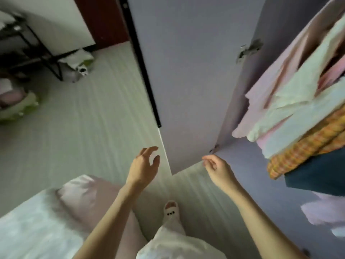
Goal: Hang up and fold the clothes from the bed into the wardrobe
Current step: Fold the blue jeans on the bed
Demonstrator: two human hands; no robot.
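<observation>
Pale lilac wardrobe door [194, 86] stands just beyond both empty hands, left hand [143, 165] and right hand [217, 170], fingers loosely spread.

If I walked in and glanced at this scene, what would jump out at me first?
Probably the two bare hands reaching forward in the middle: the left hand and the right hand, both loosely open and holding nothing. Just beyond them swings the open wardrobe door, pale lilac. To the right, hanging clothes crowd the wardrobe, with an orange checked garment standing out below the pale ones.
</observation>
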